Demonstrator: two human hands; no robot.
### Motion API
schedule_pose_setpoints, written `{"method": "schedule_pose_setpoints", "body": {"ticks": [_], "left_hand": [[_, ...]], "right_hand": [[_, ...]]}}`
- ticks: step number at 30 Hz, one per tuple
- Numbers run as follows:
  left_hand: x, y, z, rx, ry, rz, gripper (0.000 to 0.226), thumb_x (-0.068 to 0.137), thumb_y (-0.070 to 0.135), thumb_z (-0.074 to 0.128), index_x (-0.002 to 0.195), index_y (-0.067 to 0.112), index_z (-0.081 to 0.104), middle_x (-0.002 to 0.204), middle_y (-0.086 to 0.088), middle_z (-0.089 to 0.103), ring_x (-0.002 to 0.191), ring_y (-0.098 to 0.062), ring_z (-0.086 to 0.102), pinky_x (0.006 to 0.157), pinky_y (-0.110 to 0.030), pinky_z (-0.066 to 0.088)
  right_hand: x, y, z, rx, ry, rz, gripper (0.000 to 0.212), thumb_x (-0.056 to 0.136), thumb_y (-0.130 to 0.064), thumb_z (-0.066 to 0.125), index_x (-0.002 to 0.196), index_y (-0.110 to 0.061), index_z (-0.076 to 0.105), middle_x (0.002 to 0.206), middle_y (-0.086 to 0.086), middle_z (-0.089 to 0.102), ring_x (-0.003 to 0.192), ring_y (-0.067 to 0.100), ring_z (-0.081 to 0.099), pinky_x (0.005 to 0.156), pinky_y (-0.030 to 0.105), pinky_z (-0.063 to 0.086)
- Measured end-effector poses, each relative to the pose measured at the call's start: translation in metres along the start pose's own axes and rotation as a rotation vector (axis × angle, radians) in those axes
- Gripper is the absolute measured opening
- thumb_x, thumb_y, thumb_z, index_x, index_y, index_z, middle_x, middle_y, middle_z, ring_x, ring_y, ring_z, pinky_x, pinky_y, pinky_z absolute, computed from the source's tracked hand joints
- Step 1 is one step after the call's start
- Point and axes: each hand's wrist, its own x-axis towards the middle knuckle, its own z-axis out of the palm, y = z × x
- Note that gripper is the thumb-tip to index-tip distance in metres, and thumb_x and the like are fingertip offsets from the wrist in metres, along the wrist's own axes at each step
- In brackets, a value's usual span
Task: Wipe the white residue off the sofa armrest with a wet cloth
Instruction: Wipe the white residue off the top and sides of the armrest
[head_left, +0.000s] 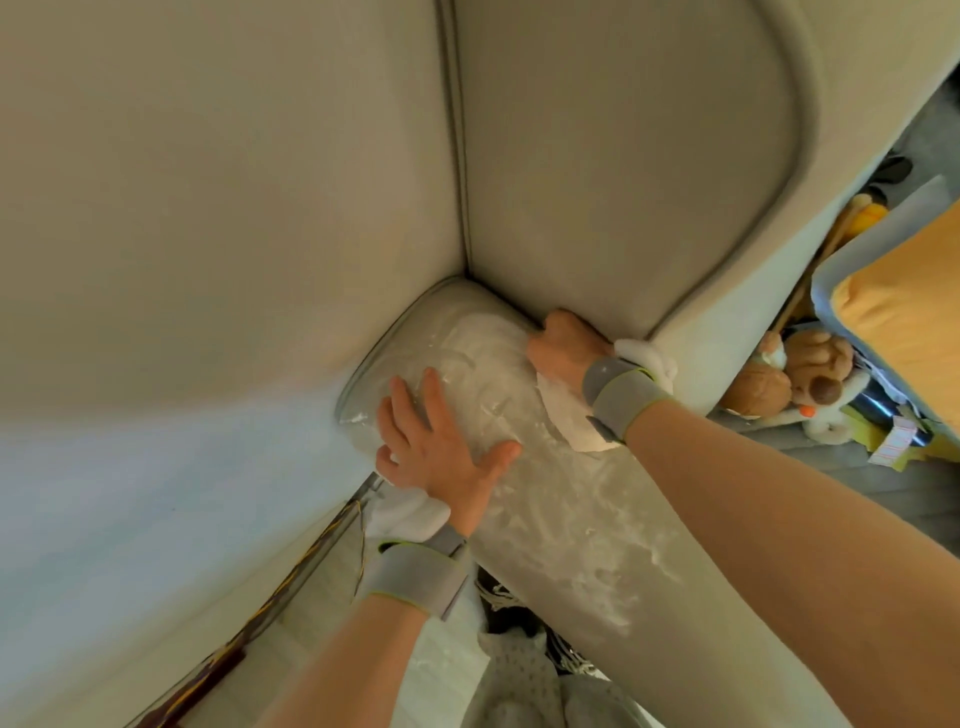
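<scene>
A beige sofa armrest (561, 509) runs from the lower right up to the corner with the backrest, smeared with white residue (483, 358) that is thickest at its far end. My right hand (563, 348) presses a white cloth (571, 415) onto the armrest's right side, fingers curled over it near the backrest. Part of the cloth bulges out behind the wrist. My left hand (441, 441) lies flat with spread fingers on the armrest's left side, over a second white cloth (410, 514) that shows under the palm. Both wrists wear grey bands.
The sofa's seat cushion (182, 260) fills the left and the backrest (623, 156) the top. Plush toys (795, 374) and an orange-lined box (909, 312) sit on the floor at the right. Fabric and clutter (519, 649) lie below the armrest.
</scene>
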Motion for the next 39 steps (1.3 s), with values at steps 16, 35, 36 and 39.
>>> {"method": "schedule_pose_setpoints", "body": {"ticks": [16, 35, 36, 39], "left_hand": [[0.003, 0.004, -0.007, 0.004, -0.12, -0.033, 0.113, 0.065, 0.069, 0.063, 0.149, 0.024, 0.001, 0.157, -0.011, -0.004, 0.144, -0.031, 0.0, 0.109, -0.052, 0.022], [0.001, 0.005, -0.009, 0.01, -0.105, -0.017, 0.11, 0.067, 0.062, 0.067, 0.149, 0.021, 0.006, 0.157, -0.013, -0.003, 0.143, -0.032, 0.003, 0.107, -0.054, 0.024], [0.001, 0.006, -0.01, 0.01, -0.11, -0.015, 0.109, 0.068, 0.062, 0.067, 0.149, 0.02, 0.006, 0.157, -0.013, -0.003, 0.143, -0.032, 0.003, 0.107, -0.054, 0.024], [0.001, 0.009, -0.013, 0.01, -0.11, -0.017, 0.109, 0.068, 0.06, 0.068, 0.148, 0.019, 0.007, 0.157, -0.014, -0.003, 0.143, -0.033, 0.004, 0.107, -0.054, 0.025]], "right_hand": [[-0.071, 0.08, -0.005, 0.118, 0.151, -0.333, 0.058, 0.089, -0.031, 0.055, 0.142, -0.026, 0.031, 0.141, 0.0, 0.045, 0.127, 0.024, 0.044, 0.105, 0.042, 0.036], [-0.124, 0.119, 0.054, -0.243, 0.284, -0.659, 0.046, 0.07, -0.031, 0.046, 0.111, -0.025, 0.065, 0.117, -0.006, 0.067, 0.097, 0.025, 0.065, 0.064, 0.039, 0.049], [-0.131, 0.123, 0.055, -0.205, 0.247, -0.682, 0.046, 0.071, -0.032, 0.045, 0.112, -0.026, 0.064, 0.118, -0.007, 0.066, 0.1, 0.024, 0.064, 0.066, 0.038, 0.048], [-0.14, 0.13, 0.044, 0.064, 0.204, -0.665, 0.045, 0.075, -0.027, 0.047, 0.117, -0.025, 0.06, 0.122, -0.003, 0.064, 0.105, 0.027, 0.062, 0.077, 0.047, 0.051]]}}
